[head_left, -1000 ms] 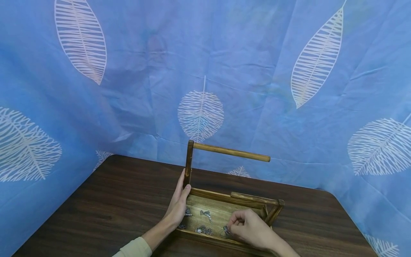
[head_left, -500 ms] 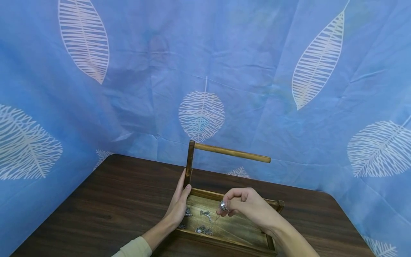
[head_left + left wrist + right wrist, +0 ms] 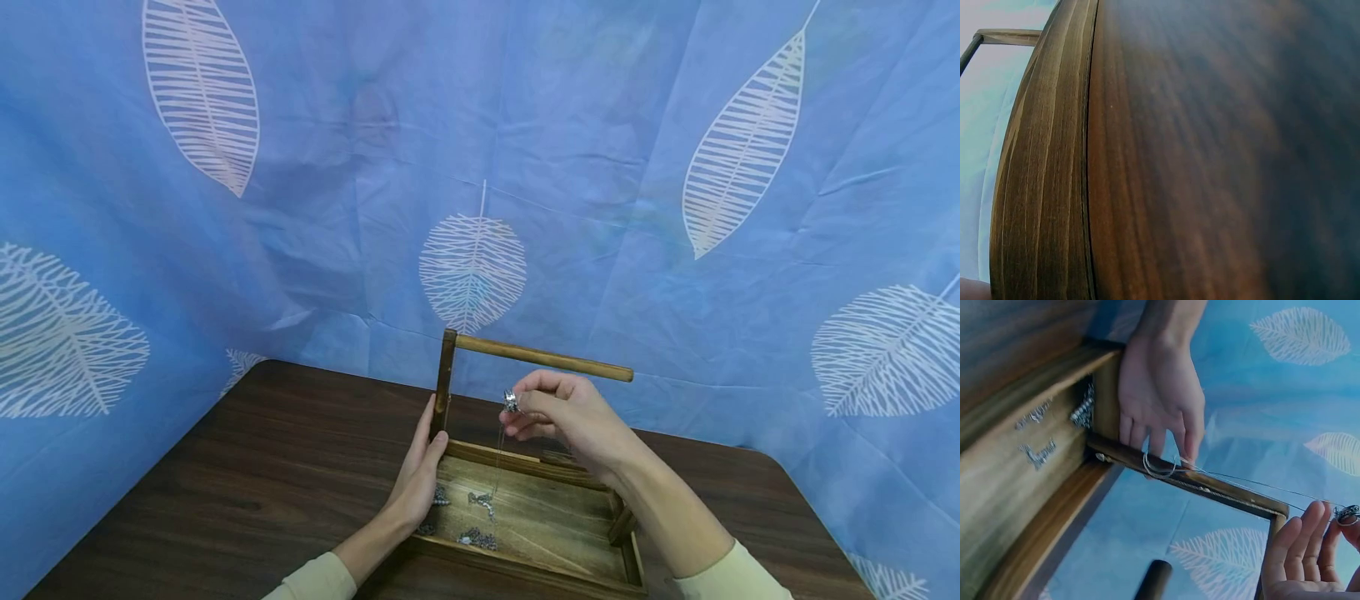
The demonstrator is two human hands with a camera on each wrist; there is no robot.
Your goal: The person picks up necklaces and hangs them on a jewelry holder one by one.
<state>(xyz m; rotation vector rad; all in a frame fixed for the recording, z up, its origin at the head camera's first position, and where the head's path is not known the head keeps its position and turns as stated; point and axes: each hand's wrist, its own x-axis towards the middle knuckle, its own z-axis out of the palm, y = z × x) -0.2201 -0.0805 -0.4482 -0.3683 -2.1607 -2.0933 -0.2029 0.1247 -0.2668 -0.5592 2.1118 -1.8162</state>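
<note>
My left hand [image 3: 416, 483] grips the left end of a wooden tray [image 3: 555, 517], thumb over the rim and fingers along the outside. Above the tray, my right hand [image 3: 562, 408] pinches a silver jewellery piece [image 3: 511, 401], which looks like a necklace. Its thin chain [image 3: 498, 467] hangs toward the tray. In the right wrist view, a thin silver loop [image 3: 1160, 464] dangles near the tray's upright and my left hand [image 3: 1160, 387]. Small heaps of silver jewellery [image 3: 476, 537] lie in the left half of the tray.
A round wooden handle rod [image 3: 543, 354] runs rightward from the tray's left upright [image 3: 443, 379]; its right end is free. Another wooden piece [image 3: 622, 527] leans at the tray's right end. The dark table [image 3: 285, 475] is backed by a blue leaf-print cloth [image 3: 337, 208].
My right hand has lifted the silver jewellery piece up from the tray's right half, moving slightly left, and its thin chain now hangs down. My left hand keeps its hold on the tray.
</note>
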